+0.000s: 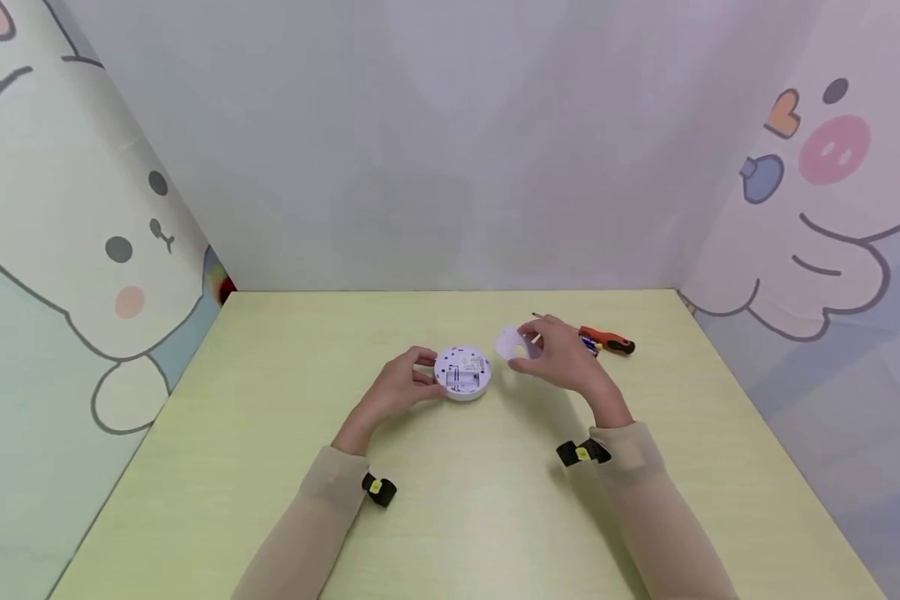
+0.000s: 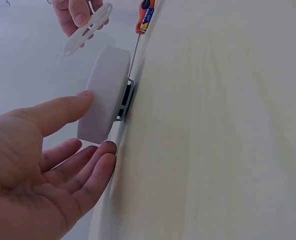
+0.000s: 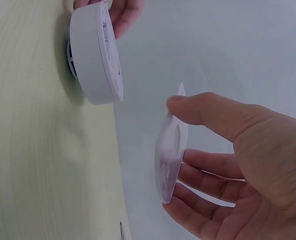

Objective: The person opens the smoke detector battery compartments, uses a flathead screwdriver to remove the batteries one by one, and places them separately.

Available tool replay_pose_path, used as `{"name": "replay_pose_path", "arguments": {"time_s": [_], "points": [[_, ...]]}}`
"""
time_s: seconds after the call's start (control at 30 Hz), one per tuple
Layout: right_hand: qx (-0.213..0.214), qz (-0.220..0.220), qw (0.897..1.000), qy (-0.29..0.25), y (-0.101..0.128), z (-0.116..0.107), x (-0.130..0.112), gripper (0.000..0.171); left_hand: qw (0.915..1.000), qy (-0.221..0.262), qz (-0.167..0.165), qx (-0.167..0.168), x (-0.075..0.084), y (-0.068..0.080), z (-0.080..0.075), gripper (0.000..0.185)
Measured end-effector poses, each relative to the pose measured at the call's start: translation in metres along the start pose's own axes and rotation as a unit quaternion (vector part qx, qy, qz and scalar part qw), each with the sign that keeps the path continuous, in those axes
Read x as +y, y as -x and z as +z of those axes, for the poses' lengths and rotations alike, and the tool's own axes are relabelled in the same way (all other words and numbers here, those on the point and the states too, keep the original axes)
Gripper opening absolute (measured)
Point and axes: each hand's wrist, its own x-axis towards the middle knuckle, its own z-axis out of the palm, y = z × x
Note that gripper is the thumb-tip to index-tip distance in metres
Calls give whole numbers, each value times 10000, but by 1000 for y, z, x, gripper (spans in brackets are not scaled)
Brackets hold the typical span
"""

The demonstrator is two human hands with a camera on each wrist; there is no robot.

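A round white smoke detector [image 1: 462, 372] lies with its back upward, showing a battery compartment. My left hand [image 1: 399, 386] holds it at the left rim, thumb on the near side and fingers round the far side. In the left wrist view a dark vented part sticks out from under the detector [image 2: 105, 95]. To its right, my right hand [image 1: 564, 358] pinches a thin white mounting plate [image 1: 507, 344] with a hole in its middle. The right wrist view shows this plate [image 3: 171, 155] tilted between thumb and fingertips, apart from the detector.
Behind my right hand lies a screwdriver [image 1: 607, 340] with an orange and black handle, its shaft pointing left. Blue batteries [image 1: 589, 345] lie beside it, partly covered by the hand. A pale wooden table [image 1: 217, 467] carries everything, with printed curtains [image 1: 450, 150] round it.
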Motion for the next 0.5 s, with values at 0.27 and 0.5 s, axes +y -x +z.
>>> {"name": "replay_pose_path", "arguments": {"time_s": [0.27,0.5], "points": [[-3,76,10000,-50,0,-3,0,58,10000,37,-64,6,2,-1,-3,55],[-31,34,10000,-44,-1,1,2,57,9999,-42,-101,56,1,0,-4,49]]}}
